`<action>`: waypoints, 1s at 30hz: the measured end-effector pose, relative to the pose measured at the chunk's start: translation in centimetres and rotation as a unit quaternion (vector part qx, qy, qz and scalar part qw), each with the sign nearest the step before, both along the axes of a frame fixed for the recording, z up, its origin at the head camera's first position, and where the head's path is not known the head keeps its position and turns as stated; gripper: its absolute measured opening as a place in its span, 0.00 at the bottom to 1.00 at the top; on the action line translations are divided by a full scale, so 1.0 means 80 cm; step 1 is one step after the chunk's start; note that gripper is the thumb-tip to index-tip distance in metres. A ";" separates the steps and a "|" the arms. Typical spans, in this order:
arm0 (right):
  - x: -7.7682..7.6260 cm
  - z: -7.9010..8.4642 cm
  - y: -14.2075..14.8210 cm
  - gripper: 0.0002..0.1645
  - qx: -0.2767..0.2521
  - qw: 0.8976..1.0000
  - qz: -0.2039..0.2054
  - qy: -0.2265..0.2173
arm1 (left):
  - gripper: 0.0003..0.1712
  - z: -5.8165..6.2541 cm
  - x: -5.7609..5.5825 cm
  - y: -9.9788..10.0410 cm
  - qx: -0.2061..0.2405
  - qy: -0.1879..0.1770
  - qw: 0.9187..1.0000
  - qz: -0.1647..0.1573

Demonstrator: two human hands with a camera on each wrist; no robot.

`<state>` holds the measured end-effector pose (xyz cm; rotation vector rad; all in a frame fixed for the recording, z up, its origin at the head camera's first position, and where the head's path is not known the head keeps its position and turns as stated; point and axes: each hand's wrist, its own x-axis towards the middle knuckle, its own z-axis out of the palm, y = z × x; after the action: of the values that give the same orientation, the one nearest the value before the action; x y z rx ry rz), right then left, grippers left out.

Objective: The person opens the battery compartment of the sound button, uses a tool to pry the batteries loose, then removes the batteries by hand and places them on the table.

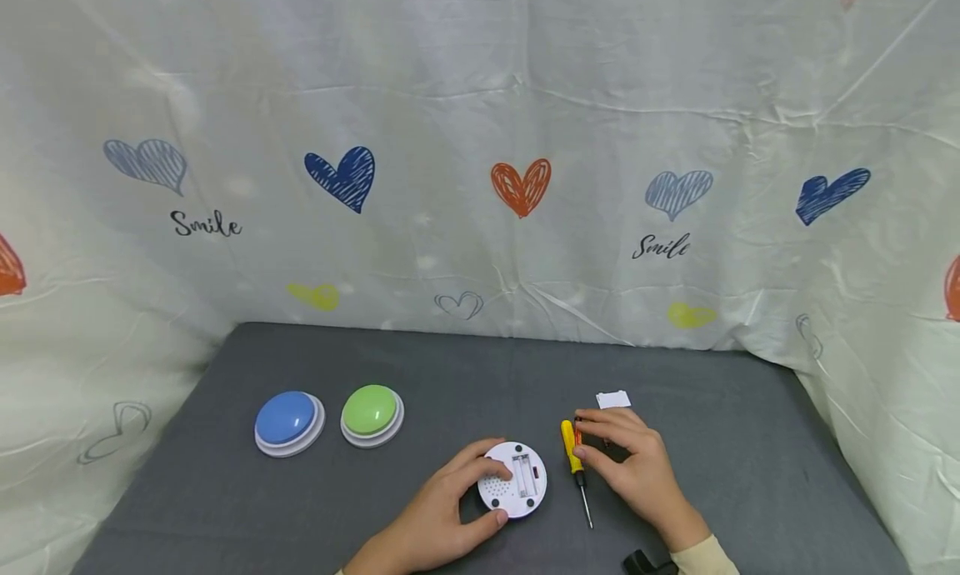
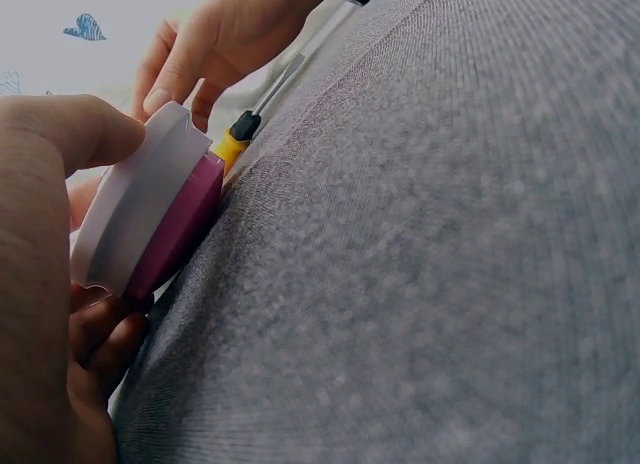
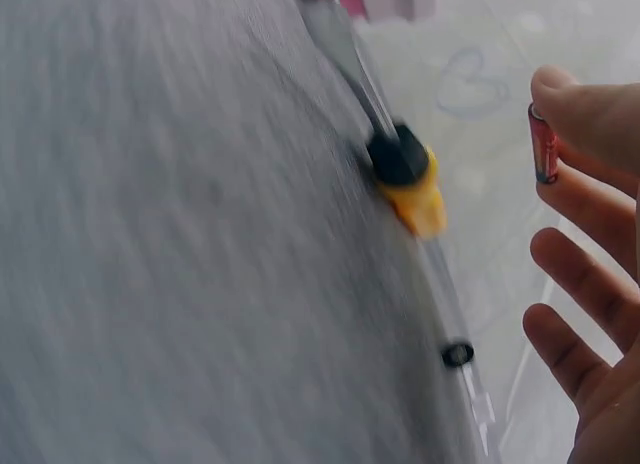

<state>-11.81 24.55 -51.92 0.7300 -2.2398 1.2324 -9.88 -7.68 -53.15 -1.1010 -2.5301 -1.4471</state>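
My left hand (image 1: 442, 508) grips a round buzzer button (image 1: 513, 480) by its rim, white underside up. An uncovered battery compartment (image 1: 525, 477) shows on that underside, and the pink dome (image 2: 182, 229) faces the table in the left wrist view. Between thumb and index finger, my right hand (image 1: 633, 462) pinches a small red battery (image 3: 543, 144), held up off the table. The other fingers of that hand are spread apart. A yellow-handled screwdriver (image 1: 567, 443) lies between my hands, its blade toward me.
A small white cover (image 1: 613, 399) lies beyond my right hand. Two more buzzer buttons, one blue (image 1: 285, 417) and one green (image 1: 370, 410), stand at the left. A black object (image 1: 645, 563) is beside my right wrist. A white printed curtain (image 1: 450, 250) surrounds the grey table (image 1: 465, 375).
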 end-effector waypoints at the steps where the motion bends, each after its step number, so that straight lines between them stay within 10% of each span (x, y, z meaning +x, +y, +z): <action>1: 0.000 0.000 0.004 0.22 0.001 1.000 -0.005 -0.009 | 0.24 0.000 0.000 0.000 0.000 0.000 1.000 0.000; 30: -0.004 -0.015 0.073 0.19 0.051 0.986 -0.093 -0.130 | 0.25 0.001 0.001 0.000 -0.001 0.007 1.000 0.001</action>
<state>-12.09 30.41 -53.12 0.4033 -2.5322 1.1850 -9.81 -7.67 -53.04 -1.1038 -2.5222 -1.4323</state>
